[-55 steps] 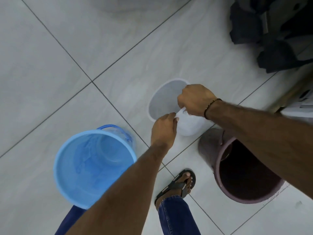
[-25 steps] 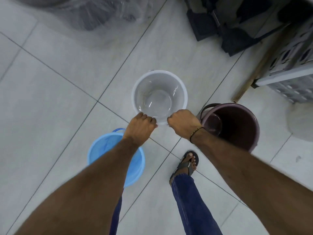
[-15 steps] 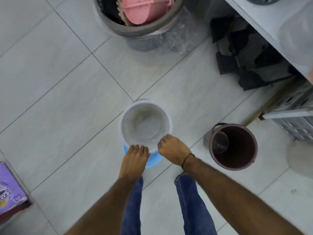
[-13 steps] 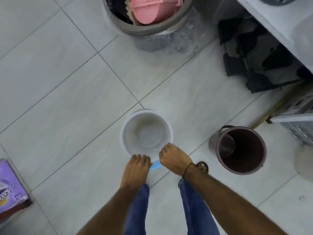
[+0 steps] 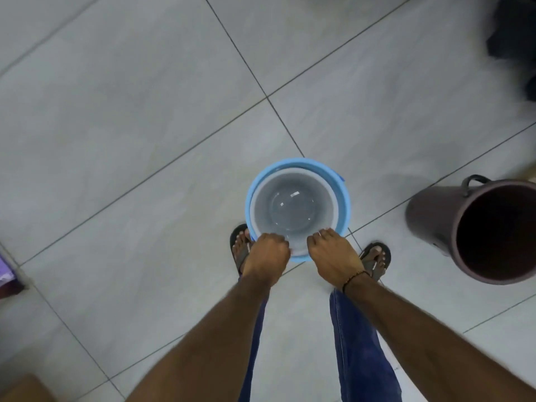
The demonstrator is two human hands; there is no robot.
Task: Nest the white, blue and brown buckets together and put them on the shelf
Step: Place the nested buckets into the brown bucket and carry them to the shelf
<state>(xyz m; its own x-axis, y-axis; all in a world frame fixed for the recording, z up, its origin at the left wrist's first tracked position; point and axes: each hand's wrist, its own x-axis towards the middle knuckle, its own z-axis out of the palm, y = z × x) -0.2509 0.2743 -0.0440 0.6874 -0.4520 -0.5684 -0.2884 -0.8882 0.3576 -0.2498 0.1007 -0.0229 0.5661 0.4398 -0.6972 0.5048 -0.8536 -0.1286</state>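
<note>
The white bucket (image 5: 293, 207) sits inside the blue bucket (image 5: 343, 198), whose rim rings it on the tiled floor in front of my feet. My left hand (image 5: 268, 256) and my right hand (image 5: 333, 256) both grip the near rim of the white bucket, side by side. The brown bucket (image 5: 429, 216) stands apart at the right, upright and empty, its handle hanging at the back.
Dark objects (image 5: 513, 39) lie at the top right corner. A purple package (image 5: 5, 274) shows at the left edge and a brown corner (image 5: 20, 390) at the bottom left. My sandalled feet stand just behind the nested buckets.
The white bucket, held by both hands, has gone from the floor over the blue bucket and down into it. The head view has tilted down and closer.
</note>
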